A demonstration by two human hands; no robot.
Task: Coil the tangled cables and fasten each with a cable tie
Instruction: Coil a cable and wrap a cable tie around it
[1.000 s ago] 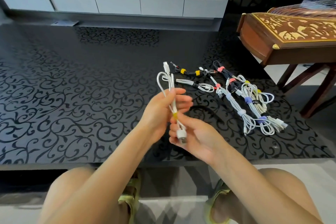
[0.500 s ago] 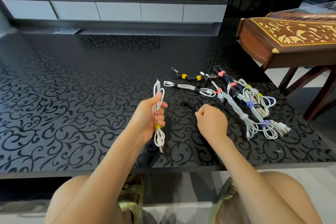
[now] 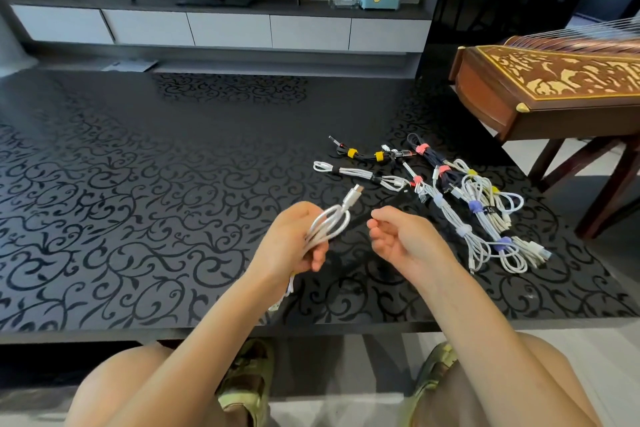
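My left hand [image 3: 291, 246] grips a coiled white cable [image 3: 330, 222] above the black patterned table [image 3: 138, 204]. The cable's loops and silver plug stick out up and to the right, and its other end hangs below my wrist. My right hand [image 3: 398, 239] hovers just right of it, palm up with fingers loosely curled, holding nothing I can see. A thin black strip lies on the table between my hands. To the right lie several coiled cables, white ones [image 3: 485, 218] and dark ones [image 3: 433, 163], bound with yellow, pink, purple and black ties.
A carved wooden zither [image 3: 554, 80] on dark legs stands beyond the table's right edge. A TV cabinet [image 3: 225, 28] with a screen runs along the far wall. My knees and sandals show below the table's near edge [image 3: 311, 326].
My hands came apart after working together on the white cable. The left hand kept the cable and tilted it rightward; the right hand let go, reached to the table, then lifted palm up.
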